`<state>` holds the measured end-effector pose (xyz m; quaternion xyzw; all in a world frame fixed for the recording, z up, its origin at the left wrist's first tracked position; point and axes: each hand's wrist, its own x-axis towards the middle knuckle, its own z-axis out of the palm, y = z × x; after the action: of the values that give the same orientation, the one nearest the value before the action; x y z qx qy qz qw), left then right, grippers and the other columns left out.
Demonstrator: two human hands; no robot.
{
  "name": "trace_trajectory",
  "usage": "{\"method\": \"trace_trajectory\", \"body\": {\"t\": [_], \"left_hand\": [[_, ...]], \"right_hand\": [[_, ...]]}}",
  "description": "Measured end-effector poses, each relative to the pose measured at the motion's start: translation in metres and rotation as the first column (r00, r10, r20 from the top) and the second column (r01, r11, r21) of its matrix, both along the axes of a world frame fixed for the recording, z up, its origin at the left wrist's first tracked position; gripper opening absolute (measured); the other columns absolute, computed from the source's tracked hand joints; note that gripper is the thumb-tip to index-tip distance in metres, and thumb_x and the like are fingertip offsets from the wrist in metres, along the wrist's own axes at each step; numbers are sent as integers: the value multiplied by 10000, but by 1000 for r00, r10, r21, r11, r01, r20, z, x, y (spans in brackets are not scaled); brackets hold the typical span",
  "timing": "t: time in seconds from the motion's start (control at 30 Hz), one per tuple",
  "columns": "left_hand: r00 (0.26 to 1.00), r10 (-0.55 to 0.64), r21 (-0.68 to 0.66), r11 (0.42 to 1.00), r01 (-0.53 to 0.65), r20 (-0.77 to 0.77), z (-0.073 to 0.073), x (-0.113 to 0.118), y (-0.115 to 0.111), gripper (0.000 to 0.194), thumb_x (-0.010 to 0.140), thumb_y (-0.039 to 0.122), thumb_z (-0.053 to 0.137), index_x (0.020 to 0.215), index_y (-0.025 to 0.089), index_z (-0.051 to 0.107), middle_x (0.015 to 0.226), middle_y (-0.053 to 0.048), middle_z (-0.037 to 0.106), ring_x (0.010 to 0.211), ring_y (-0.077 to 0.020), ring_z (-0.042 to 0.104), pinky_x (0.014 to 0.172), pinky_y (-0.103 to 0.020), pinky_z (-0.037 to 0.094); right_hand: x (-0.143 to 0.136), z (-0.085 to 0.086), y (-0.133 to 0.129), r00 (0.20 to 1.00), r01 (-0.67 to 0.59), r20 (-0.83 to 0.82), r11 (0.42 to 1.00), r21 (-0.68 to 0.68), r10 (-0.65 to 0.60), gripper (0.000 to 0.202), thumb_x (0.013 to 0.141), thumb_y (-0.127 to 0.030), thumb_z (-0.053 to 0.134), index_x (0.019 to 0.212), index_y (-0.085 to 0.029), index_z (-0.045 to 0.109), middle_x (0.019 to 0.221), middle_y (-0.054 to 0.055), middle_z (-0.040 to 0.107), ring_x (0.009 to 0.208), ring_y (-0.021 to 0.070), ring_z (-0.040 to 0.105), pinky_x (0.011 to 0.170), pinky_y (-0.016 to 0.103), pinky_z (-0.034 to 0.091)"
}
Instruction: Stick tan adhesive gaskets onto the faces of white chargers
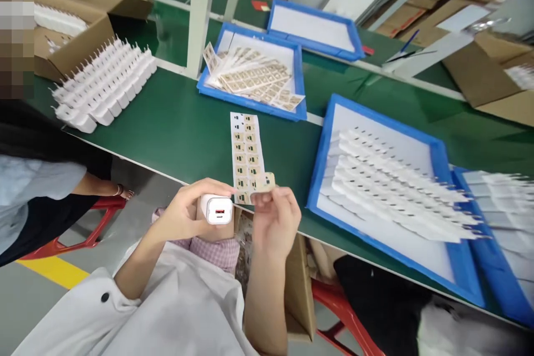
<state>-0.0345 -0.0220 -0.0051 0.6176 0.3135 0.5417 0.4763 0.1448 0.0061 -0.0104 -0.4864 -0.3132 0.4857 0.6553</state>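
Observation:
My left hand (187, 208) is closed around a white charger (218, 210), whose end with a red port and a smaller port faces me. Pinched between the fingers of my right hand (277, 214) is a small tan sticker (265, 182), just right of the charger and apart from it. Beneath and beyond it lies a sticker sheet (246, 147) on the green table (179, 133), with rows of tan labels and a bare white patch at its far left corner.
A blue tray (250, 102) holds more sticker sheets. Another blue tray (375, 239) at the right carries rows of white chargers (396, 189). More chargers (104, 86) stand at the left beside a cardboard box (89, 39). A person's arm (98, 184) is at the left.

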Motion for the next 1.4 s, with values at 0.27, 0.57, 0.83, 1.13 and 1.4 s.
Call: {"method": "trace_trajectory", "body": {"t": [0.27, 0.57, 0.83, 1.13, 1.4], "left_hand": [[977, -209, -75, 974, 212, 51, -1, 27, -12, 449, 885, 455, 759, 1254, 320, 542, 1109, -34, 607, 934, -186, 633, 771, -287, 514], [979, -168, -60, 985, 162, -111, -1, 34, -16, 532, 976, 659, 513, 1356, 287, 508, 1142, -79, 570, 1081, -259, 584, 929, -393, 517], [997, -41, 30, 999, 39, 65, -17, 69, -30, 409, 959, 488, 666, 1266, 298, 473, 1189, -54, 523, 1108, -203, 602, 954, -346, 532], [977, -181, -187, 962, 200, 115, -13, 63, -32, 530, 938, 520, 690, 1357, 250, 510, 1276, -104, 646, 1141, -252, 653, 954, -357, 519], [993, -64, -141, 987, 77, 96, -13, 62, -31, 464, 952, 545, 650, 1282, 236, 550, 1212, -85, 668, 1086, -228, 668, 922, -333, 526]], "right_hand": [[-28, 45, -75, 988, -97, -106, 986, 135, 111, 401, 913, -427, 703, 676, -234, 443, 551, -85, 358, 459, 89, 303, 447, 207, 305], [-28, 35, -72, 999, 43, -18, 978, 206, -40, 386, 938, -418, 661, 685, -246, 425, 551, -84, 343, 444, 102, 283, 478, 246, 329], [-35, 34, -49, 895, 383, 58, 831, 404, -442, 254, 976, -289, 598, 757, -253, 475, 571, -91, 353, 465, 103, 312, 492, 234, 348], [-26, 23, -30, 878, 445, -37, 785, 431, -477, 203, 879, -229, 687, 713, -224, 570, 560, -80, 438, 512, 94, 433, 532, 232, 394], [-32, 21, -10, 900, 379, 38, 822, 425, -435, 223, 868, -262, 725, 709, -233, 573, 601, -68, 437, 570, 109, 453, 592, 268, 413]]}}
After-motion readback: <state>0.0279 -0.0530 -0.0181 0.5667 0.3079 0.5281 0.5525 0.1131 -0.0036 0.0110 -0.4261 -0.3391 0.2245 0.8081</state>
